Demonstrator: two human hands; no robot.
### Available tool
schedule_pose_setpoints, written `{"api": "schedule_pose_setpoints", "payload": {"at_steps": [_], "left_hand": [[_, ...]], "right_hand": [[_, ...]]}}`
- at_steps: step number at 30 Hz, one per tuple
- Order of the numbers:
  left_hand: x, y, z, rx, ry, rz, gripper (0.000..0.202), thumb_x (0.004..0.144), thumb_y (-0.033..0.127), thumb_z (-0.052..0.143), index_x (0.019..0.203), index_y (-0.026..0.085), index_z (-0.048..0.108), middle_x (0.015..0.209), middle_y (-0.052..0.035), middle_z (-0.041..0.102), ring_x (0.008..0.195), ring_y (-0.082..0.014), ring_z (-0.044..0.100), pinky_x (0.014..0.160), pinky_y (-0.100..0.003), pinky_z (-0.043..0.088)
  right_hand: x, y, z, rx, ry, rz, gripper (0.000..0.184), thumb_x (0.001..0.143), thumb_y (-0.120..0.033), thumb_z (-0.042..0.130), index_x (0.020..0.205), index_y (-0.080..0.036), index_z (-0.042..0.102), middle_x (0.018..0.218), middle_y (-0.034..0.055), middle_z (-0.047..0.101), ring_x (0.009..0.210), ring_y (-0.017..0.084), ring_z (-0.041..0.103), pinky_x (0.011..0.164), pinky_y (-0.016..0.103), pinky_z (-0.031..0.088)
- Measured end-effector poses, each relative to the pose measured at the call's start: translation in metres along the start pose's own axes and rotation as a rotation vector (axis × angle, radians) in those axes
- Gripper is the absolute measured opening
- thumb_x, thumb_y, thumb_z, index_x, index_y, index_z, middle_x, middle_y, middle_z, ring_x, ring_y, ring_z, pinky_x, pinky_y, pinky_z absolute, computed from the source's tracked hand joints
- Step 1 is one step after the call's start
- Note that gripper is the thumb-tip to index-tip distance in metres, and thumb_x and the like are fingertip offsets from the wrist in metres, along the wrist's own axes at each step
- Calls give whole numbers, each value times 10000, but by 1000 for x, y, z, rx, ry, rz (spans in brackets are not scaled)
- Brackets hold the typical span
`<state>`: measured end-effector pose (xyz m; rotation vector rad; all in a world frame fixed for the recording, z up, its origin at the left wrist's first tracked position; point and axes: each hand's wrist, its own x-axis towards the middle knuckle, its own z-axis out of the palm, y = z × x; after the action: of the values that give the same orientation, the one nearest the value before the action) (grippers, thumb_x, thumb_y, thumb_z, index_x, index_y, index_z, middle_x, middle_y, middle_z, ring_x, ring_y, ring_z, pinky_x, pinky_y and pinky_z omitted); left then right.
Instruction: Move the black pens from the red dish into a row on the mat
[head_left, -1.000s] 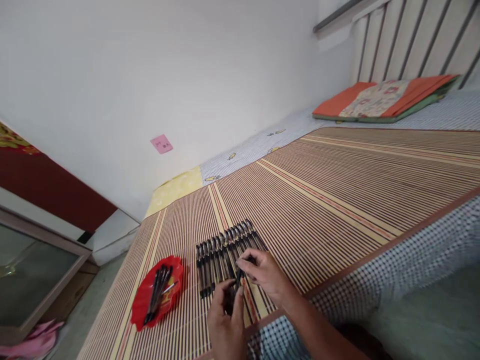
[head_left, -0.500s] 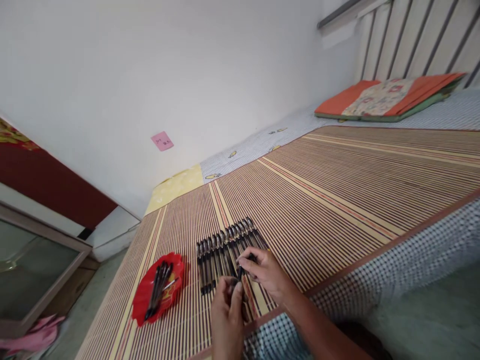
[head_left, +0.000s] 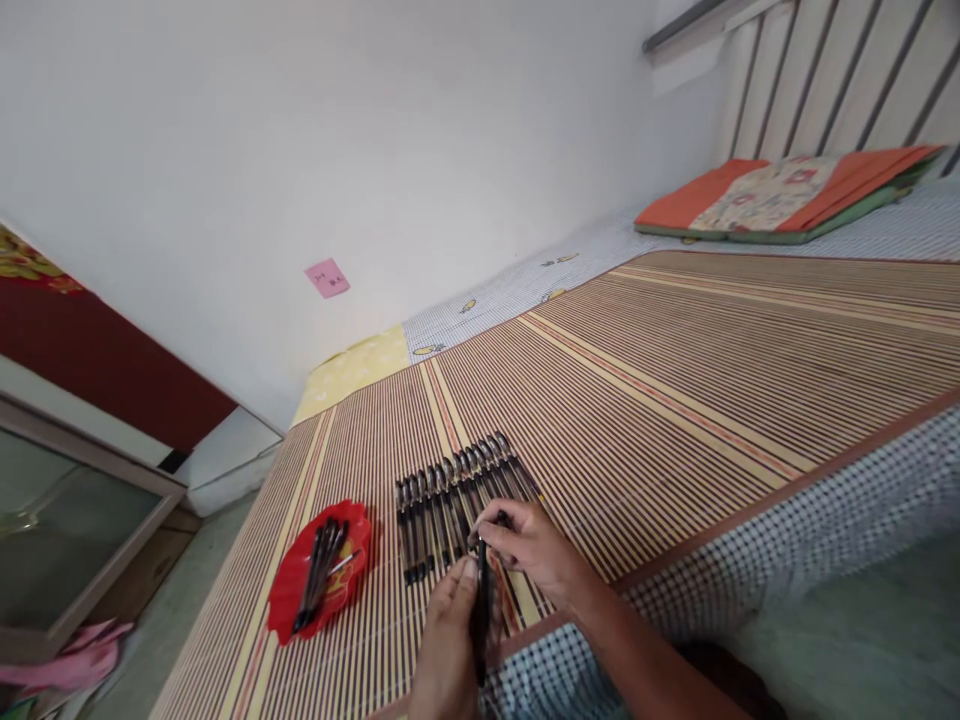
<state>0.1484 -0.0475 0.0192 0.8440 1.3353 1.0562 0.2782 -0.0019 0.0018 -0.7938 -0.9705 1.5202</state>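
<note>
Both my hands meet over the near edge of a striped bamboo mat (head_left: 675,400). My left hand (head_left: 450,640) is closed round a black pen (head_left: 481,610) that points away from me. The fingers of my right hand (head_left: 529,550) pinch the pen's far end, where a small dark cap shows. Just beyond my fingers a row of several black pens (head_left: 457,495) lies side by side on the mat. To the left a red scalloped plate (head_left: 289,610) holds several more dark pens (head_left: 319,570).
The mat covers a bed with a checked sheet (head_left: 825,520). A folded orange and green cushion (head_left: 780,195) lies at the far right by a slatted headboard. A white wall with a pink note (head_left: 327,278) runs behind. A glass-topped furniture piece (head_left: 60,530) stands at left.
My left hand has slid back toward me and the pen now shows longer between the hands. The view has shifted slightly.
</note>
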Motion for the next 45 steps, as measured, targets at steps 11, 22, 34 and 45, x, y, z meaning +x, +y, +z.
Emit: {"api": "schedule_pose_setpoints", "payload": {"at_steps": [11,22,34,45], "left_hand": [[-1,-2,-3,-194,-217,-151,453,690,556,775,805,169,569,491,80,443,366,-39,307,358,-157,218],[0,-11,-9,-114,-231,-149,424,693,490,810,843,153,600,587,36,570,439,-55,444,400,-155,286],[3,10,-6,-210,26,-40,432,596,436,860,824,185,593,721,17,648,625,-125,611,597,-222,468],[21,28,26,460,-95,417,337,764,483,690,656,183,581,624,19,517,631,-145,472,595,-233,378]], "right_hand": [[0,5,-2,80,-50,25,311,780,-477,717,804,-180,628,513,-81,437,466,64,356,453,200,253],[8,-2,-15,345,119,-28,357,660,-440,824,810,-179,632,688,-21,613,516,75,498,472,209,357],[4,-19,-48,130,193,-18,352,697,-469,784,788,-185,598,613,-36,564,453,71,428,429,217,335],[-6,-23,-26,-208,34,93,256,751,-430,706,787,-201,598,447,-111,351,392,68,295,392,199,249]]}}
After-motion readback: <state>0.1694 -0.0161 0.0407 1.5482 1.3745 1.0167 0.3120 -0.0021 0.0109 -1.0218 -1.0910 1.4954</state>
